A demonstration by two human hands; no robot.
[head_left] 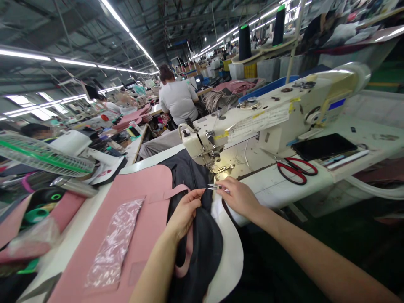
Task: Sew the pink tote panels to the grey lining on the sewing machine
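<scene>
Snips (213, 187) near centre of frame, small and pointed, blades just beside the left fingertips. Right hand (239, 197): fingers wrapped round the snips, blade tips toward the left of the frame. Left hand (184, 215): thumb and forefinger in a narrow pinch; any thread between them too fine to make out, so cannot tell.

Pink strap (177, 190) running from pink panel (154, 179), left of centre, passing behind the left hand and looping down to lower centre. Dark fabric (206, 244) beside and beyond the left hand, close to the snips.

Handling, as judged from here: hold the left pinch firm, pulling lightly away from the blades. Use only the blade points, in short nips. Angle points off the left thumb and off the dark fabric, probably easy to nick. Check strap loop for clearance before closing the blades.

Sewing machine (202, 145) just beyond the hands, needle area lit. Borrow that light; hold knuckles clear of the needle and metal foot. Red-handled scissors (295, 170) at right of frame: likely too bulky for work this close to fingertips. Best left lying.
</scene>
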